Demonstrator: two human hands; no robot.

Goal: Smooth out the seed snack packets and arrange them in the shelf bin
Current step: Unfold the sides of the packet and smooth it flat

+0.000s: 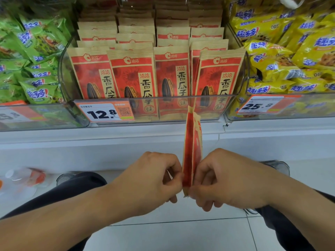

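Observation:
A red and kraft-brown seed packet stands edge-on toward me, upright, below the shelf front. My left hand pinches its lower left side and my right hand pinches its lower right side, fingers curled against it. Above, a clear plastic shelf bin holds several rows of the same seed packets standing upright, faces forward. The front right packet leans a little to the left.
Green snack bags fill the bin on the left, yellow snack bags the bin on the right. Price tags 12.8 and 25.8 hang on the bin fronts. A white shelf ledge runs across. My legs and tiled floor lie below.

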